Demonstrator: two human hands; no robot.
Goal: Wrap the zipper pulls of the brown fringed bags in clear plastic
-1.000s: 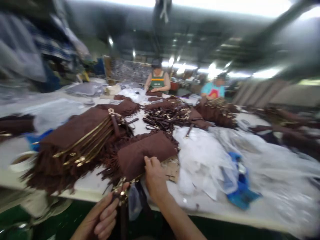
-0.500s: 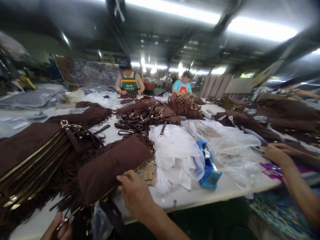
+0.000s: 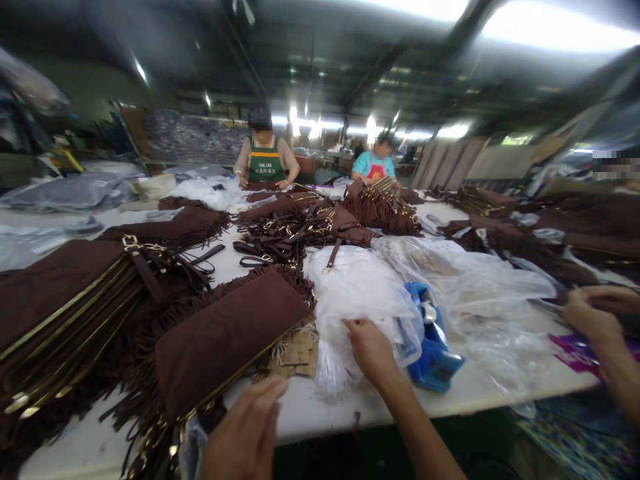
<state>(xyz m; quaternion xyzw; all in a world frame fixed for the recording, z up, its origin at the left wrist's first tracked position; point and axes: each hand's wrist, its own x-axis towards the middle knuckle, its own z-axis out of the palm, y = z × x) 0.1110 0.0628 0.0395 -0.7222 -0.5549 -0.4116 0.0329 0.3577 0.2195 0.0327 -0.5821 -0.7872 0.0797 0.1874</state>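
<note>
A dark brown fringed bag with a gold zip edge lies at an angle on the table in front of me. My left hand is at its lower right edge, somewhat smeared, with fingers stretched out and nothing seen in them. Over the pile of thin white plastic bags reaches my right hand, its index finger stretched out and touching the pile; the other fingers are partly hidden. Brown cardboard tags with strings lie between bag and pile. A brown strap rests on the pile's far edge.
A blue tape dispenser stands right of the pile, beside clear plastic. Stacked brown bags fill the left; loose straps lie beyond. A co-worker's hands are at the right. Two people in aprons work across the table.
My right hand has left the brown bag and moved right onto the white pile. My left hand has let go of the metal clasp and moved right and up. The view has shifted slightly.
</note>
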